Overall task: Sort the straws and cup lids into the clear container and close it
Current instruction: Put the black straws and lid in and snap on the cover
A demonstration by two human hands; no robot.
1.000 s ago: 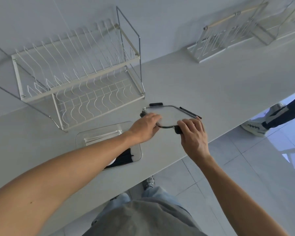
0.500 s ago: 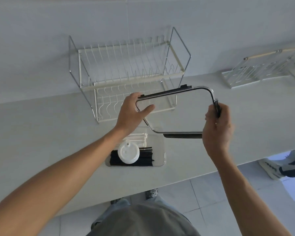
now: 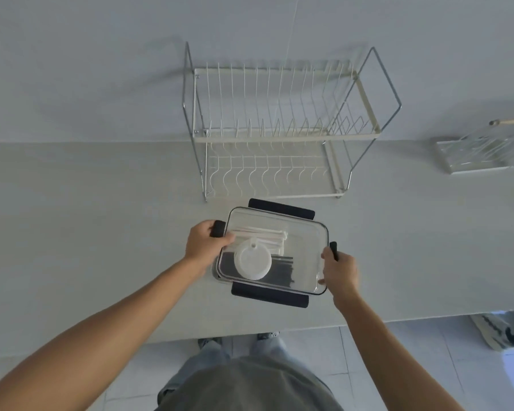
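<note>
The clear container (image 3: pixel 215 272) sits near the counter's front edge. Its transparent lid (image 3: pixel 304 247), with black latch flaps on all sides, lies over it, slightly skewed. Through the lid I see white straws (image 3: pixel 264 234), black straws (image 3: pixel 282 274) and a round white cup lid (image 3: pixel 252 261). My left hand (image 3: pixel 206 241) grips the lid's left end at the black flap. My right hand (image 3: pixel 340 269) holds the lid's right end at its black flap.
A two-tier white wire dish rack (image 3: pixel 279 129) stands just behind the container against the wall. A smaller rack with a wooden handle (image 3: pixel 484 149) is at the far right. Another person's shoe (image 3: pixel 499 330) is on the floor at the right.
Both hands picked the lid up off the counter at the right, carried it through the air, and lowered it onto the container, which now shows its contents through it.
</note>
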